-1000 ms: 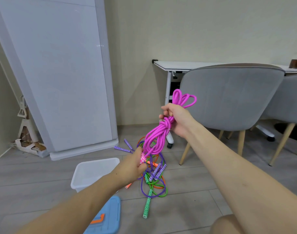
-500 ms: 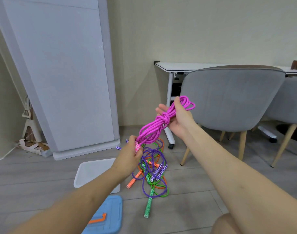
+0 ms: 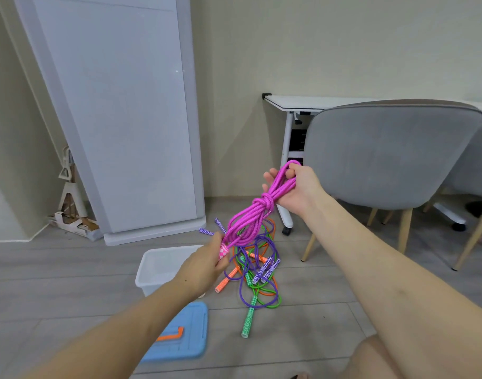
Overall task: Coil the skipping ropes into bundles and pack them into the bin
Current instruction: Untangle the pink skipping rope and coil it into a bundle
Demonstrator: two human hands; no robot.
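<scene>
A pink skipping rope (image 3: 255, 212) is coiled and knotted into a bundle, stretched between both hands above the floor. My right hand (image 3: 297, 191) grips the looped top end, thumb hooked through the loops. My left hand (image 3: 204, 265) holds the lower end by its pink checked handle (image 3: 223, 251). Below lies a tangled pile of purple, green and orange ropes (image 3: 255, 272) with patterned handles. A clear plastic bin (image 3: 155, 266) stands on the floor just left of the pile, partly hidden by my left arm.
A blue bin lid (image 3: 185, 335) lies on the floor near me. A tall white panel (image 3: 119, 113) leans on the wall at left. Grey chairs (image 3: 385, 154) and a white table (image 3: 297, 102) stand at right. Cardboard scraps (image 3: 75, 222) lie at far left.
My right hand has lowered and tilted the bundle's looped end, its thumb now hooked through the loops. My left hand has kept hold of the pink handle.
</scene>
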